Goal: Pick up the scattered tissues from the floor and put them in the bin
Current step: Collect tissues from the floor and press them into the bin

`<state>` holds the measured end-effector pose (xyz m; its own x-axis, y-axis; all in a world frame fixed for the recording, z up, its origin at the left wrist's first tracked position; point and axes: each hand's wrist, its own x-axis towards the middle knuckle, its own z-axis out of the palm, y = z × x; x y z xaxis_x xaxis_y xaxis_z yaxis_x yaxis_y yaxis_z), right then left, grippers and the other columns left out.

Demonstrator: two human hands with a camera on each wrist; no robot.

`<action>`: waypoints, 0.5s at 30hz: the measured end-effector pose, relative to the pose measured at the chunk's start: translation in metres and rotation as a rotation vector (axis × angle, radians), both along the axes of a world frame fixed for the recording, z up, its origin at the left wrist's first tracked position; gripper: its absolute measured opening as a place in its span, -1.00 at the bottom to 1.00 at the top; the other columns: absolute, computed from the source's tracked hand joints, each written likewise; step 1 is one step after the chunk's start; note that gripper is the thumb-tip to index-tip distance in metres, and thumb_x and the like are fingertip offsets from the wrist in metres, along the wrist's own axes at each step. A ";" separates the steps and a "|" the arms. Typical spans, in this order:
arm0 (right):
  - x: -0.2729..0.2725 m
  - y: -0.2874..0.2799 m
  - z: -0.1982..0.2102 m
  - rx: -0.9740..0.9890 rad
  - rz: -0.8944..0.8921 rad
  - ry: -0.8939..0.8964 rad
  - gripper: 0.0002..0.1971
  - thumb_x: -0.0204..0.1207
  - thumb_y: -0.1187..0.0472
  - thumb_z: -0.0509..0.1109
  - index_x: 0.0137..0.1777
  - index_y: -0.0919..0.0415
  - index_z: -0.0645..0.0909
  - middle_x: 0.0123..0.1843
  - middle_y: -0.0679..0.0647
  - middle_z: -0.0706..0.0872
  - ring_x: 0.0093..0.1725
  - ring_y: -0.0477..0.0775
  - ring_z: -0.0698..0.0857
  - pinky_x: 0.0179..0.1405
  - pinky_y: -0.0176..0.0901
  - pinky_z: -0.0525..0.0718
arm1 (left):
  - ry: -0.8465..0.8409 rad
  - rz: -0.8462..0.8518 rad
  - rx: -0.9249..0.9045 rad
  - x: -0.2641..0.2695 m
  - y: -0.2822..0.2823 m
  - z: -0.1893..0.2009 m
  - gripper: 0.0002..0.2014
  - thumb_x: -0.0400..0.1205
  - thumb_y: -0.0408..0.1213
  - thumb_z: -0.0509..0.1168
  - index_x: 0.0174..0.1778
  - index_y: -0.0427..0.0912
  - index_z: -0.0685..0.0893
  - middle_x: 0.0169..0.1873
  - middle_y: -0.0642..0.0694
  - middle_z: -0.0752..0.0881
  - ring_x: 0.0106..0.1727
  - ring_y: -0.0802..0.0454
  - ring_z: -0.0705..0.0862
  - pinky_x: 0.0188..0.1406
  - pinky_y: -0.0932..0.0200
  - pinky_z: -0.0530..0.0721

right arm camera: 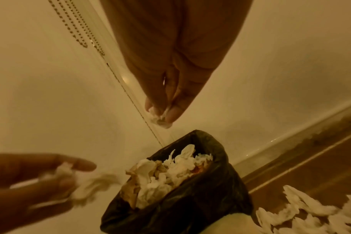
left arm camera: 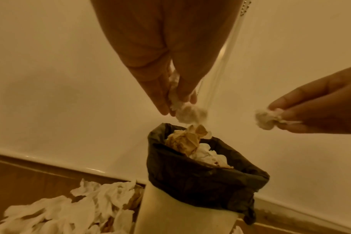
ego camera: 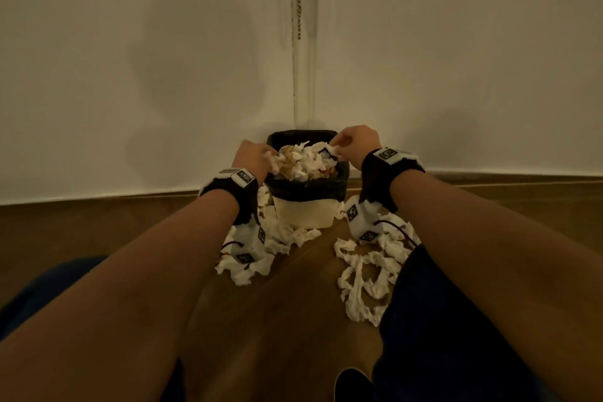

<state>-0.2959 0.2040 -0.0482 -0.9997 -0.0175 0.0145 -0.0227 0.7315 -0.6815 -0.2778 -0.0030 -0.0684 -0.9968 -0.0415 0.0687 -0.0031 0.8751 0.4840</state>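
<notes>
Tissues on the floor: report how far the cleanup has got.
Done: the black-lined cream bin is heaped with crumpled tissues. In hand: left hand and right hand each hold a wad above it. Left: white tissues litter the wooden floor on both sides.

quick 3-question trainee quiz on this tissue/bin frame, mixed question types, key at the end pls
1. True or false: the bin stands empty.
2. Multiple choice: the right hand holds A) a wad of tissue pinched at its fingertips, B) the liner's edge, C) nothing.
3. Short answer: where do loose tissues lie on the floor relative to the bin?

Key:
1. False. Crumpled tissues are heaped up to the rim of its black liner.
2. A.
3. On both sides of it and in front: one cluster near the left hand, which holds its own wad above the bin, and another under the right wrist.
</notes>
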 end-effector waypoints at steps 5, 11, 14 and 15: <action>-0.014 -0.025 -0.010 0.117 0.063 -0.128 -0.76 0.53 0.24 0.40 0.14 0.29 0.75 0.16 0.18 0.76 0.18 0.13 0.69 0.29 -0.16 0.59 | 0.099 -0.042 0.044 -0.015 0.018 -0.005 -0.82 0.57 -0.29 0.34 0.08 -0.13 0.70 0.05 -0.21 0.69 0.10 -0.16 0.64 0.04 0.08 0.57; -0.043 -0.068 -0.038 0.497 0.164 -0.347 -0.53 0.66 0.10 0.21 0.50 0.31 0.38 0.47 0.22 0.49 0.42 0.22 0.50 0.38 0.02 0.46 | 0.053 -0.018 -0.099 -0.034 0.029 -0.028 -0.80 0.61 -0.22 0.25 0.10 -0.12 0.67 -0.01 -0.21 0.72 0.01 -0.19 0.68 -0.13 0.08 0.57; -0.056 -0.084 -0.058 0.690 0.189 -0.353 -0.50 0.68 0.03 0.12 0.57 0.20 0.25 0.57 0.17 0.33 0.55 0.27 0.33 0.52 0.19 0.24 | -0.142 -0.065 -0.269 -0.042 0.033 -0.045 -0.70 0.68 -0.28 0.16 0.28 -0.26 0.60 0.19 -0.26 0.66 0.18 -0.21 0.65 0.08 0.04 0.59; -0.054 -0.086 -0.063 0.738 0.190 -0.367 -0.50 0.68 0.03 0.10 0.58 0.20 0.25 0.59 0.18 0.31 0.57 0.26 0.29 0.54 0.16 0.21 | -0.199 -0.079 -0.282 -0.044 0.034 -0.052 -0.70 0.68 -0.32 0.16 0.30 -0.29 0.58 0.26 -0.27 0.60 0.24 -0.21 0.61 0.15 0.04 0.57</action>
